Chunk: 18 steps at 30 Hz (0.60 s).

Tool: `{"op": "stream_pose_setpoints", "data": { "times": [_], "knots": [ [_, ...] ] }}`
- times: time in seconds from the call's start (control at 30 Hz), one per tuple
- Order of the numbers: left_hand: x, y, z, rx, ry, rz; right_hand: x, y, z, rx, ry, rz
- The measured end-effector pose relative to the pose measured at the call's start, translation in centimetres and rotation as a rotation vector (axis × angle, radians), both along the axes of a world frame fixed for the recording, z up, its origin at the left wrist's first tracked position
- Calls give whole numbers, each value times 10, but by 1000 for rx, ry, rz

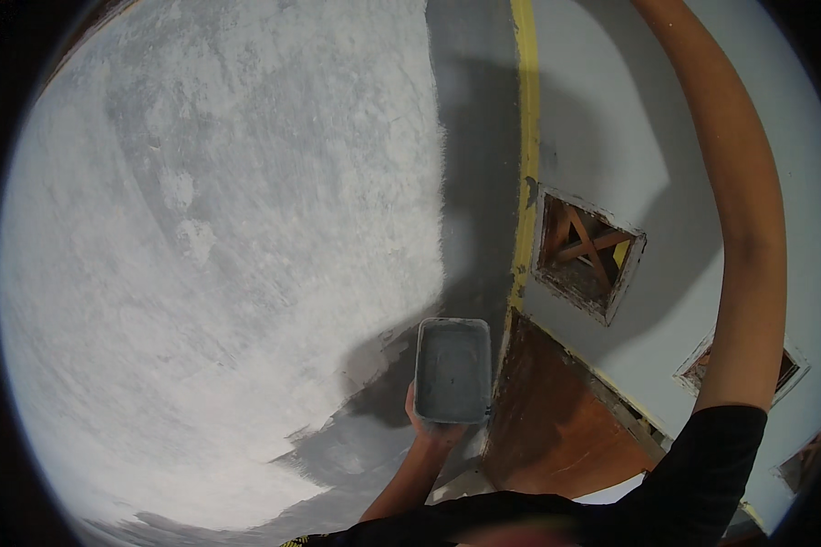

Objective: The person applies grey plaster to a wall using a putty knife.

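Whitewashed wall (219,228) fills my view while my left hand (436,427) cups a grey tray (452,369) from below, near the yellow corner strip (524,137); my right arm (748,228) reaches up, its hand out of view.

No package, label, sign or screen shows anywhere in the head view.
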State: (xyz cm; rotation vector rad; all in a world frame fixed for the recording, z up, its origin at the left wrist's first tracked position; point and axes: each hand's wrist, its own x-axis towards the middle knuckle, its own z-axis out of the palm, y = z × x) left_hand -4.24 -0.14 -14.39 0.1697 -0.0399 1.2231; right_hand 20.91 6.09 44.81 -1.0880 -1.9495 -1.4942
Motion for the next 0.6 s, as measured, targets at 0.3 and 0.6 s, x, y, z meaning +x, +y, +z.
{"op": "stream_pose_setpoints", "data": {
  "times": [0.3, 0.6],
  "knots": [
    [-1, 5, 3, 49, 54, -7, -13, -44, 0, 43, 128, -213],
    [11, 1, 15, 95, 30, -105, -1, -4, 1, 57, 319, -373]
  ]
}}
